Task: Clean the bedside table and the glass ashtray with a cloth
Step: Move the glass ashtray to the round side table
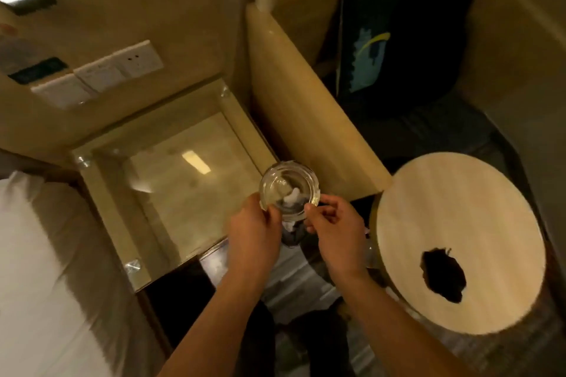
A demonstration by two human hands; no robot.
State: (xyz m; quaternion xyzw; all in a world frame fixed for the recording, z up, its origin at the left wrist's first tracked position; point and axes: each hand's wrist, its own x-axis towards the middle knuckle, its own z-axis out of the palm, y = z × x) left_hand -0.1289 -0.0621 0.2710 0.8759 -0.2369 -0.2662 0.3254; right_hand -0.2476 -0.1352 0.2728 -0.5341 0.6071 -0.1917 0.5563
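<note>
A round glass ashtray (289, 188) is held in the air by both hands, just off the right front corner of the bedside table (190, 180), which has a glass top. My left hand (255, 223) grips its left rim. My right hand (332, 225) pinches its right rim. Something small and white shows through the glass, and a bit of pale and dark material hangs just under the ashtray between my hands; I cannot tell what it is.
A round wooden stool top (459, 242) with a dark patch stands to the right. A pale wooden panel (306, 107) runs beside the table, with a dark cushion (398, 40) behind it. White bedding (36, 269) lies at the left. Wall switches (101, 73) sit above the table.
</note>
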